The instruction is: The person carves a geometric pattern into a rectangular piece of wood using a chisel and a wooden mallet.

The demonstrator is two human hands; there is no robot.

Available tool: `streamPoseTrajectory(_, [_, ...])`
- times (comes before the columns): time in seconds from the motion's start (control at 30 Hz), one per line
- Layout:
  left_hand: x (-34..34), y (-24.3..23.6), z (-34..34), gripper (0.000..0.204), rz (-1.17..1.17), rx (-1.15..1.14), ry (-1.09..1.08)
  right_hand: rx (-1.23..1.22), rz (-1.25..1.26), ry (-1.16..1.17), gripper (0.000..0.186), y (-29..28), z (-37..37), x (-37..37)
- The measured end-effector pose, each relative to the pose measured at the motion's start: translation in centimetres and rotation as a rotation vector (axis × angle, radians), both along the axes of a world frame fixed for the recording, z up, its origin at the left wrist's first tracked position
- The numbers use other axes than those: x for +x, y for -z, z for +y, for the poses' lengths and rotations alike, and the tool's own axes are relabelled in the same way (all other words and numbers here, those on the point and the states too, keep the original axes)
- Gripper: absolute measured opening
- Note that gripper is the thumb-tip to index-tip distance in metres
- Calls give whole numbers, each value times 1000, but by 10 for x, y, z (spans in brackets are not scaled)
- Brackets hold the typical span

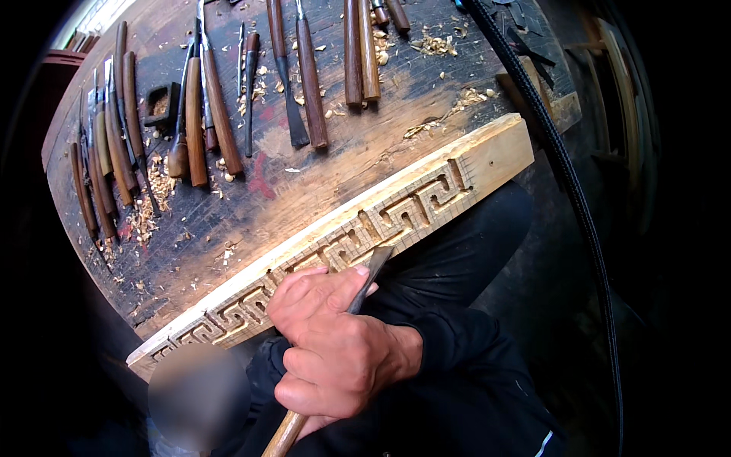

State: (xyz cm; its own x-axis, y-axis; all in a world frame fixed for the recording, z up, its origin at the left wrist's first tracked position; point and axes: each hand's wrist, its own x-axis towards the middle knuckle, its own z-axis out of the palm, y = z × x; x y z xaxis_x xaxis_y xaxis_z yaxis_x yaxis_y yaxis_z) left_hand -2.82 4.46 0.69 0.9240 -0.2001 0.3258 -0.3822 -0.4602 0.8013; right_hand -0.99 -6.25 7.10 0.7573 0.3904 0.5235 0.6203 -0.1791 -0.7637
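Note:
A long pale board point(499, 152) lies diagonally along the bench's near edge, carved with an angular meander pattern of grooves over a pencilled grid. A flat chisel point(375, 261) has its blade tip on the lower part of the carving. My left hand point(308, 301) rests on the board with fingers curled at the blade, pressing on it. My right hand point(346, 365) is closed round the wooden handle, overlapping my left hand, whose palm is hidden.
Many chisels and gouges point(198, 129) lie in rows on the scarred wooden bench point(266, 221), among shavings point(160, 186) and a small dark block point(164, 95). A black braided cable point(560, 152) crosses the right side. A blurred round patch hides the lower left.

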Motion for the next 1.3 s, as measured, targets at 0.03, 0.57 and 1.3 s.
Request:
streamPoseTrajectory(0.03, [-1,-1,-5,31,11,-25,-57,19,-7,6,53,2,0,0])
streamPoseTrajectory(0.57, [9,-11,-12,26,63,12,-7,106,148,53,60,-4,-5,-2])
streamPoseTrajectory(1.3, [-18,12,28,38,-262,54,-1,-271,-202,-18,38,-13,-8,-44])
